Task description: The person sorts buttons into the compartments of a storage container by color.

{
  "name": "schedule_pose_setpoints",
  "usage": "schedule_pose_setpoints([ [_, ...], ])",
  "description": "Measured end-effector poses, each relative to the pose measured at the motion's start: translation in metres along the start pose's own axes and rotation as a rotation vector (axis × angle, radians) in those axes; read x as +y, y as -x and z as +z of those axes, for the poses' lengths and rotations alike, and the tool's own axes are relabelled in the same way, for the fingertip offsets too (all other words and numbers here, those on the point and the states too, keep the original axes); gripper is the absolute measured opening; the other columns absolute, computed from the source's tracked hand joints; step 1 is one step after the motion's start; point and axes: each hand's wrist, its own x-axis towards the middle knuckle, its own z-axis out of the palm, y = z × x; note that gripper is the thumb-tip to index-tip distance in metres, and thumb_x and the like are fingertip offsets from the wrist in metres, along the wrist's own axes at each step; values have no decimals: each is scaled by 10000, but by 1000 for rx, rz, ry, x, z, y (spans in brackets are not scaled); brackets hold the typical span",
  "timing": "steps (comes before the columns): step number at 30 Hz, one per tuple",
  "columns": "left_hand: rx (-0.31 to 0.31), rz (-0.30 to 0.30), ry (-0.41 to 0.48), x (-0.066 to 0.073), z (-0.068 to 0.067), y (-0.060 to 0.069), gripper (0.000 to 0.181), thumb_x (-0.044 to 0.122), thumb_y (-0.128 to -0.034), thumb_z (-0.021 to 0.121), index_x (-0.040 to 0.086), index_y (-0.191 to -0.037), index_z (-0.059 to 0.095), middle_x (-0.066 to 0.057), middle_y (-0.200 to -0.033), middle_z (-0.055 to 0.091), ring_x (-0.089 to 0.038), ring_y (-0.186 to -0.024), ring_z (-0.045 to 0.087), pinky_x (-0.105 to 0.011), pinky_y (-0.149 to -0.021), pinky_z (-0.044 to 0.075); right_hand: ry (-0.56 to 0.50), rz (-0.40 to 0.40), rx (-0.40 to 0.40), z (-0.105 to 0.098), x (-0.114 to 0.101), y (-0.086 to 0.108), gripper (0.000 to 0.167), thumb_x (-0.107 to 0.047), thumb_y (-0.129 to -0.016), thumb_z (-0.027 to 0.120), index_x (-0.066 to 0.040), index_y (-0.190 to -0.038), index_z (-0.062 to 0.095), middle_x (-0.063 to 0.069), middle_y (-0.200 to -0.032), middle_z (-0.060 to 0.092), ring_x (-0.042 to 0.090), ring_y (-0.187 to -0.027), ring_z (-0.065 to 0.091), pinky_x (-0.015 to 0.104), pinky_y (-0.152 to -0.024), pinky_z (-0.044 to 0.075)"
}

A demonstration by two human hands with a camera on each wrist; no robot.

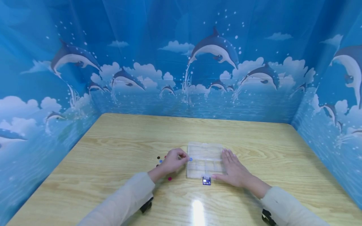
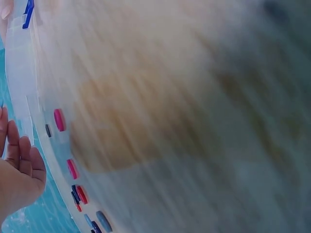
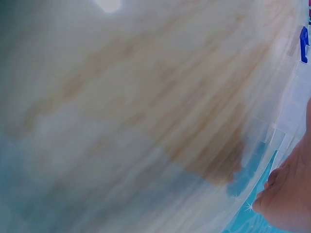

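Observation:
A clear plastic compartment box (image 1: 195, 173) lies unfolded on the table, its divided half nearer me and its flat half farther back. My left hand (image 1: 173, 161) pinches a small blue button-like disc (image 1: 190, 159) between thumb and fingertips, over the box's left edge. The right hand (image 1: 236, 171) rests along the box's right side, with fingers straight and the thumb spread towards the near edge. A dark blue latch (image 1: 206, 180) projects from that near edge. In the left wrist view the left hand (image 2: 22, 177) shows its fingers bent; the disc is barely visible there.
Several loose discs lie left of the box, around and partly behind the left hand: a pink disc (image 1: 170, 179), a black disc (image 1: 158, 158) and a blue disc (image 1: 161, 161) among them. A dolphin-printed curtain (image 1: 181, 103) borders the wooden table (image 1: 127, 135) behind and on both sides.

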Motion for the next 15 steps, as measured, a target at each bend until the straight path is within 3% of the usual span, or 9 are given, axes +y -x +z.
schedule_pose_setpoints([
  [15, -8, 21, -101, 7, 3, -2, 72, 135, -826, 660, 71, -801, 682, -32, -867, 640, -149, -844, 550, -329, -811, 477, 3, 4, 6, 2, 1, -1, 1030, -629, -815, 528, 137, -1405, 175, 327, -1477, 157, 469, -1380, 130, 551, -1116, 174],
])
